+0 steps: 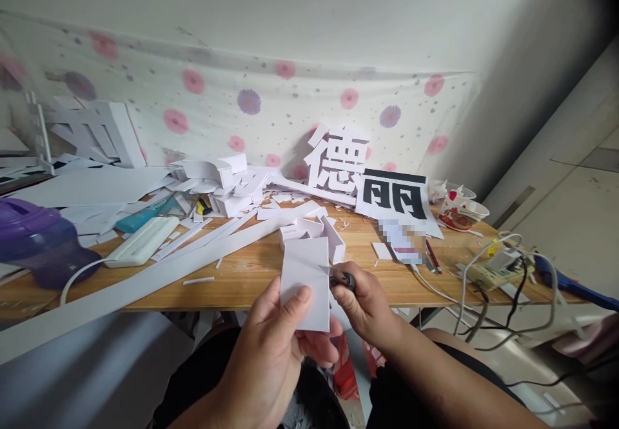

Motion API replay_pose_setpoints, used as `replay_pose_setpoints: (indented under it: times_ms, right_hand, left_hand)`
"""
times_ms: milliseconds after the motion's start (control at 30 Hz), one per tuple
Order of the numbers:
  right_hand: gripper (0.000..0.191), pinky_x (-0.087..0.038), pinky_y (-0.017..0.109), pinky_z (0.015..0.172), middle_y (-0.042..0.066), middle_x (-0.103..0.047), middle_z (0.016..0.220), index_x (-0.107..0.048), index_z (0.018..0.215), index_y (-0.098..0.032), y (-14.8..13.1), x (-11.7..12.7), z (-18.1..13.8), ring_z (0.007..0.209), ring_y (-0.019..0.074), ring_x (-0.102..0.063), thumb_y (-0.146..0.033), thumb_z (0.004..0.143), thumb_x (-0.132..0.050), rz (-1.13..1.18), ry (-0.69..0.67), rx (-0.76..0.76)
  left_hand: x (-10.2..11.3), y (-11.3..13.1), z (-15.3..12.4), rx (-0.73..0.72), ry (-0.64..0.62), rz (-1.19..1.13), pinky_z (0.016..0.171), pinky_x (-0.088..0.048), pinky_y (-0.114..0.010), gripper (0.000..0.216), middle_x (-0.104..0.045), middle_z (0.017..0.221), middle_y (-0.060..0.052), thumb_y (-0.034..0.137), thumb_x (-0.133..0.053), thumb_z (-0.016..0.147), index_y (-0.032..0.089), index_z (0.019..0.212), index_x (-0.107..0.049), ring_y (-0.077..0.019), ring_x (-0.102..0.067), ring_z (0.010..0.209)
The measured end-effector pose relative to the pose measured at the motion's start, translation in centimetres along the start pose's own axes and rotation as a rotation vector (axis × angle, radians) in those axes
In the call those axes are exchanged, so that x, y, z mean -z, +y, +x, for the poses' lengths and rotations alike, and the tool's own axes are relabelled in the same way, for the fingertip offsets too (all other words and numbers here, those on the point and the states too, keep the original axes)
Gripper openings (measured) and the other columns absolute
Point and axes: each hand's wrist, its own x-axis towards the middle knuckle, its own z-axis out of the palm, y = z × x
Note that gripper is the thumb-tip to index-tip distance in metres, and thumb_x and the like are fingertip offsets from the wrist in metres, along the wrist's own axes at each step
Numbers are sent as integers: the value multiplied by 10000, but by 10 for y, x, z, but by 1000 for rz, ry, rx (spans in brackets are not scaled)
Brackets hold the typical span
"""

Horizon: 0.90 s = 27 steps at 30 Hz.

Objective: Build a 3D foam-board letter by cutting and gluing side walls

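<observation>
My left hand holds a small rectangular white board piece upright above the table's front edge, thumb on its face and fingers behind. In my right hand is a craft knife with a black handle. Its thin blade points left and lies at the board's right edge; whether it cuts in I cannot tell. Just behind the board, a partly hidden shape of folded white strips stands on the wooden table. A long white strip runs diagonally across the table to the left.
White character shapes stand at the back, one in the middle and one at left. A printed sheet, phone, paper bowl and power strip with cables lie right. Left are a purple bottle, power bank and scraps.
</observation>
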Motion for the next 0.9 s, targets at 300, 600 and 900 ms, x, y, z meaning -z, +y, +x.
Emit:
replay_pose_setpoints:
  times_ms: [300, 600, 900]
  right_hand:
    - [272, -418, 224, 507, -20, -563, 621, -493, 862, -215, -3, 1, 2, 532, 118, -535, -433, 990, -392, -6, 7, 7]
    - [303, -419, 234, 513, -7, -573, 642, -509, 886, -209, 1, 4, 2, 553, 129, -550, -465, 985, -380, -43, -14, 11]
    - [297, -423, 238, 526, 0, -576, 658, -520, 900, -208, 3, 7, 1, 571, 135, -550, -459, 982, -385, -61, -26, 4]
  left_hand:
    - [0, 0, -2, 3, -6, -1, 457, -464, -175, 256, -679, 632, -49, 359, -685, 792, 155, 896, -570, -112, -591, 457]
    - [-1, 2, 0, -3, -19, -4, 469, -469, -175, 265, -684, 646, -54, 349, -691, 794, 152, 919, -566, -111, -593, 472]
    - [0, 0, 0, -11, -11, 0, 461, -465, -176, 236, -683, 638, -52, 348, -685, 793, 157, 875, -574, -111, -588, 469]
